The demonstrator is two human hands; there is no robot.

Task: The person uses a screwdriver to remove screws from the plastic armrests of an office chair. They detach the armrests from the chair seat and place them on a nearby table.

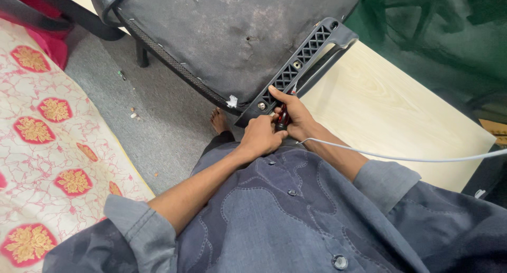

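The left hand (260, 136) is clenched around a red-handled screwdriver (282, 117), its tip at the black plastic bracket (301, 59) under an upturned chair seat (232, 35). The right hand (296, 114) grasps the shaft and steadies the bracket. One screw (261, 106) seems seated; others probably remain.

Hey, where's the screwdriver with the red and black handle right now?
In the head view, centre frame: the screwdriver is gripped between the left hand and right hand, against the chair's grey plastic bracket.
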